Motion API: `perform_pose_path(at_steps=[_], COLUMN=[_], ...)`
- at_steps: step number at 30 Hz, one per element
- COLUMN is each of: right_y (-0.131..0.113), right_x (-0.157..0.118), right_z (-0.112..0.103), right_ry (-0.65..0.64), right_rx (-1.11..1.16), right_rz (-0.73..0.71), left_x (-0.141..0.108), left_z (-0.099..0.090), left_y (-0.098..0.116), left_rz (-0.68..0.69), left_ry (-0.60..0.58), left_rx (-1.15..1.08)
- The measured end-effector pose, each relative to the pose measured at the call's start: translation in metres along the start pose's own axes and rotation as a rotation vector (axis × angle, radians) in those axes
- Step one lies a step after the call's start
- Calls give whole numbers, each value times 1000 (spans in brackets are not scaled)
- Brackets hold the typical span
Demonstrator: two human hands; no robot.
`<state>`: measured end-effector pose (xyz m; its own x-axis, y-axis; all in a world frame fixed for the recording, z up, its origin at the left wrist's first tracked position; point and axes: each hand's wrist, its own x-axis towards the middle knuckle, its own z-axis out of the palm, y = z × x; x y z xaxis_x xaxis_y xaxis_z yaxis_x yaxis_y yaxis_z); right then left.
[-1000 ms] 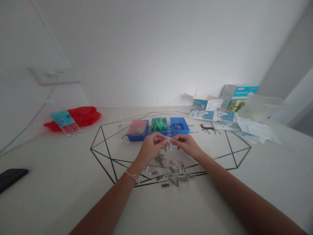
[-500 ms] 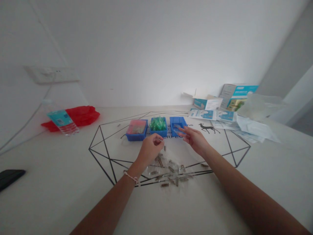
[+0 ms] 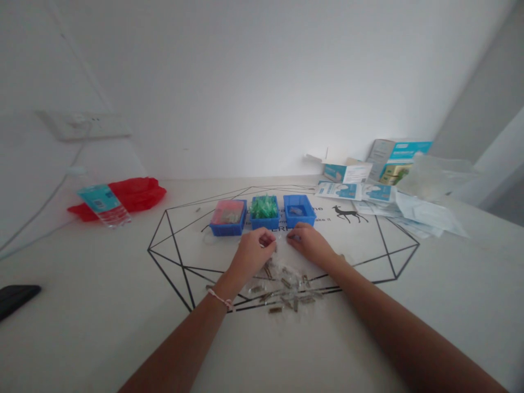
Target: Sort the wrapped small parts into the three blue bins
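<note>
My left hand (image 3: 254, 252) is closed in a pinch just in front of the middle bin. A bit of clear plastic film, seemingly a small clear plastic bag (image 3: 280, 238), shows at its fingertips. Facing it, my right hand (image 3: 311, 244) has its fingers pressed together; whatever they hold is too small to make out. Below both hands lies a loose pile of small clear bags with brownish metal pieces (image 3: 285, 283). Beyond the hands stand a blue bin with green pieces (image 3: 265, 222) and a blue bin with a few clear pieces (image 3: 301, 219).
A third blue bin (image 3: 227, 230), holding reddish and pale items, stands at the left. Farther left are a red plastic bag (image 3: 141, 194), a bottle (image 3: 102, 203) and a dark phone-like object (image 3: 16, 300). Flat white-and-blue packets (image 3: 338, 190) and boxes (image 3: 403, 155) lie back right.
My right hand has come back from the right bin, down and left, and its fingers have closed near my left hand. My left hand has barely moved.
</note>
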<state>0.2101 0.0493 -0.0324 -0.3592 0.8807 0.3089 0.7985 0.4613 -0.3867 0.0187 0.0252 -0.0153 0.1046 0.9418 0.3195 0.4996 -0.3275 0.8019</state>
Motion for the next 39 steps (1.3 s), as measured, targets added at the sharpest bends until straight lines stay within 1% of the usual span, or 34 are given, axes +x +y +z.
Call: perform_pose_path(at_steps=[3, 5, 8, 10, 12, 14, 16, 17, 19, 22, 24, 26, 28, 30, 32, 35, 37, 39], right_y=[-4, -2, 5, 10, 13, 14, 15, 15, 16, 15, 12, 6, 1, -2, -3, 0, 2, 2], right_x=[1, 3, 8, 14, 18, 21, 21, 20, 17, 12, 8, 5, 3, 3, 3, 2, 1, 1], right_z=[-2, -4, -8, -11, -13, -15, -16, -16, -14, -10, -6, -2, 2, 6, 9, 10, 8, 6], right_ry=[-14, 37, 154, 203, 270, 347, 397, 403, 374, 253, 158, 71, -9, -60, -87, -172, -210, -186], right_rx=[73, 201, 439, 643, 863, 1003, 1037, 1026, 986, 857, 706, 555, 479, 516, 651, 850, 909, 949], right_rz=[19, 65, 204, 342, 423, 445, 439, 434, 423, 389, 306, 187, 93, 63, 89, 106, 97, 125], left_x=[0, 0, -1, -2, -3, -4, -5, -5, -6, -6, -6, -6, -5, -5, -4, -3, -3, -1], left_z=[1, 2, 2, 2, 2, 3, 5, 6, 8, 9, 9, 8, 9, 10, 11, 11, 11, 9], left_y=[-5, -8, -9, -7, -5, -4, -6, -7, -9, -10, -8, -5, -3, -4, -5, -7, -7, -5], left_rz=[30, 43, 59, 79, 107, 135, 164, 176, 186, 152, 124, 118, 125, 133, 141, 168, 180, 138], left_ry=[1, -11, -41, -64, -84, -89, -89, -92, -115, -160, -185, -200, -192, -138, -56, 48, 75, 69], left_rx=[31, 75, 136, 156, 170, 188, 201, 204, 222, 303, 357, 373, 349, 278, 191, 101, 76, 33])
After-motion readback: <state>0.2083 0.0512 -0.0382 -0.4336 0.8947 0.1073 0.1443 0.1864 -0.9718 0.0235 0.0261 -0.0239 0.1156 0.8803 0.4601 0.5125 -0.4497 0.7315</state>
